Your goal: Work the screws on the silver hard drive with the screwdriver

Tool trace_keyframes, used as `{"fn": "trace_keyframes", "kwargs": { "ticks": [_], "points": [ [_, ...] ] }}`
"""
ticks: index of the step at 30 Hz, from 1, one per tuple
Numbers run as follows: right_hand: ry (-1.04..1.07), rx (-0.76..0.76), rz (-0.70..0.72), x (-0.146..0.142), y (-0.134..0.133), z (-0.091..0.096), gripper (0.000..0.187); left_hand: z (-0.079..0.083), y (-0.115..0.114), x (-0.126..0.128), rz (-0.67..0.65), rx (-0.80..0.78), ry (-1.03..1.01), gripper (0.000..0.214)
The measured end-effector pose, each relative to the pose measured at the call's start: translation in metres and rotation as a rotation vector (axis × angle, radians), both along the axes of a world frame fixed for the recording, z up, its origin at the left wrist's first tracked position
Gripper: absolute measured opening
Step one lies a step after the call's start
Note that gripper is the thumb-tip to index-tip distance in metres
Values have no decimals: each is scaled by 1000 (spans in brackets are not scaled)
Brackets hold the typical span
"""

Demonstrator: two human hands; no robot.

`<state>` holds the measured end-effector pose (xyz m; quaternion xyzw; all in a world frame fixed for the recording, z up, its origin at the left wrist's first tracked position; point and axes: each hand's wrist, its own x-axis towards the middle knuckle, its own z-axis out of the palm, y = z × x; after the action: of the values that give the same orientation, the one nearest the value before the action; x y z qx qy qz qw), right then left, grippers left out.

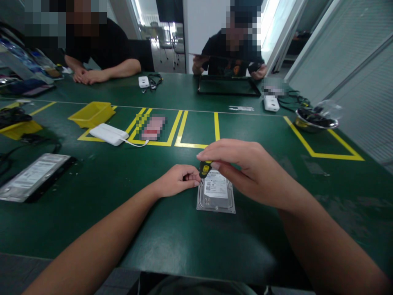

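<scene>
A silver hard drive (216, 201) with a white label lies flat on the green table in front of me. My right hand (245, 168) is closed round the black and yellow handle of a screwdriver (205, 168), held over the drive's far left part; its tip is hidden. At the drive's left edge, the curled fingers and thumb of my left hand (181, 180) grip it close to the screwdriver. Far to the left rests a second, larger-looking drive (33, 176), label up.
Yellow tape marks the table. Around it are a yellow bin (93, 114), a white power bank (109, 134) cabled to a phone (154, 128), and a metal bowl (316, 121) of dark parts. Across sit two people, one holding a dark panel above a black frame (229, 93).
</scene>
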<state>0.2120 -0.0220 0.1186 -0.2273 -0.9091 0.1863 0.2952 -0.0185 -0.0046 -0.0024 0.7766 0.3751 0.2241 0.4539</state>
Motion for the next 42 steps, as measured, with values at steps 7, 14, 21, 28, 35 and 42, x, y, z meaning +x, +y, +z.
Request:
{"fn": "trace_keyframes", "kwargs": {
  "ticks": [7,14,21,28,35,42],
  "points": [
    [-2,25,-8,-1,-1,-1,30,-1,1,1,2,27,12,12],
    [13,85,-54,-3,0,-2,27,0,1,1,-11,17,23,12],
    [36,140,-117,-6,1,-6,23,0,2,2,-2,23,25,10],
    [4,196,-160,-6,1,-9,23,-2,2,1,-4,46,20,11],
    [-3,200,-165,-8,2,-10,20,-2,2,1,-8,65,32,12],
    [94,209,-253,-15,5,-19,26,-3,2,0,-6,24,23,18]
  ]
}}
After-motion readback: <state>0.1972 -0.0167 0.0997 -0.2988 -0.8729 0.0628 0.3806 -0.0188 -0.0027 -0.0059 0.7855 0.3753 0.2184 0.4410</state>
